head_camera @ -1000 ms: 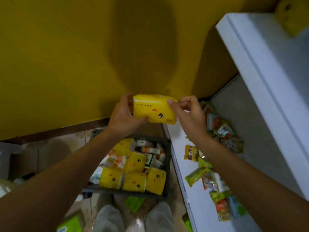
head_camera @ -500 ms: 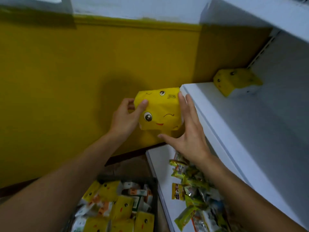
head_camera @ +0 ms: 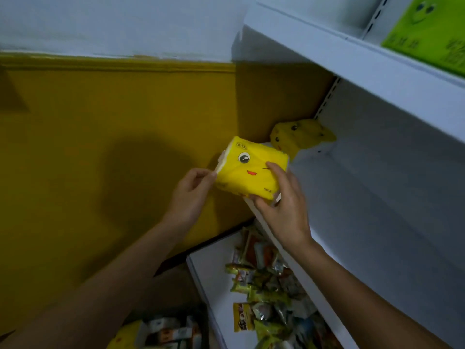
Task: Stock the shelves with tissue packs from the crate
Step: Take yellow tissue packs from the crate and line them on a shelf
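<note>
White middle shelf (head_camera: 364, 197): yellow tissue pack (head_camera: 300, 137) in back corner. Lower shelf (head_camera: 211, 278): snack packets (head_camera: 264, 293). Top shelf (head_camera: 352, 54): green pack (head_camera: 427, 31).

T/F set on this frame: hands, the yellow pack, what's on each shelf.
1. Both hands hold the yellow tissue pack. True: left hand at its left end, right hand over its right side.
2. The middle shelf has no packs yet. False: one yellow pack sits in its back corner.
3. The green pack sits on the top shelf. True.
4. The bottom shelf holds tissue packs. False: it holds snack packets.
</note>
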Action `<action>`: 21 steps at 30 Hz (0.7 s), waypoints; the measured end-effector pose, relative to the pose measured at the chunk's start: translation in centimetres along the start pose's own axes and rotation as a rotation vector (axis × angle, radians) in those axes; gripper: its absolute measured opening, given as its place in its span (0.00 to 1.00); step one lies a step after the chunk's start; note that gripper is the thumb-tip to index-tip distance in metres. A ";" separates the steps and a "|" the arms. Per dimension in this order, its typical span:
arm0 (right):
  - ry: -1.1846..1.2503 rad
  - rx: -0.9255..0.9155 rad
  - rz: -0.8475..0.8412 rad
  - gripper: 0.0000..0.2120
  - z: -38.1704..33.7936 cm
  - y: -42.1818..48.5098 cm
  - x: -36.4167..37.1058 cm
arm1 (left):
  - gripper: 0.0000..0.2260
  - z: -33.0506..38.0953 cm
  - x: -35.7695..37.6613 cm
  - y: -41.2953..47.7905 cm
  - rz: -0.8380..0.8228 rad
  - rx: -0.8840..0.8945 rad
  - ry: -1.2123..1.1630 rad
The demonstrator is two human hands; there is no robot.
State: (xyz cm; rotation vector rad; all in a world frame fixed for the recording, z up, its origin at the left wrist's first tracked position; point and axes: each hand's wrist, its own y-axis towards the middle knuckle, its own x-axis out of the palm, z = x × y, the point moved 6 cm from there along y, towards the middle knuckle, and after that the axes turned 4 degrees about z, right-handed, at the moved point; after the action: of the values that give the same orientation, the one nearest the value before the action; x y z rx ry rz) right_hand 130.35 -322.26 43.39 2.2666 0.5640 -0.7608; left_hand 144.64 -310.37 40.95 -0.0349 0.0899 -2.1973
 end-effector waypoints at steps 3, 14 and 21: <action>-0.009 0.084 0.031 0.32 2.4 2.4 -0.4 | 0.04 -1.4 2.6 0.5 -0.037 -0.003 0.029; 0.015 0.389 -0.054 0.34 8.6 8.1 3.1 | 0.09 -4.5 8.0 3.6 -0.118 0.027 0.169; -0.115 0.418 -0.112 0.37 9.4 10.4 4.0 | 0.12 -5.9 7.6 5.0 -0.097 -0.058 0.174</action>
State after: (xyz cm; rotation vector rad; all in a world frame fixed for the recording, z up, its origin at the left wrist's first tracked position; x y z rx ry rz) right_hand 135.88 -335.31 39.84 2.5611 0.5182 -1.1461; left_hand 143.88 -319.12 34.58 0.1228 0.2540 -2.2913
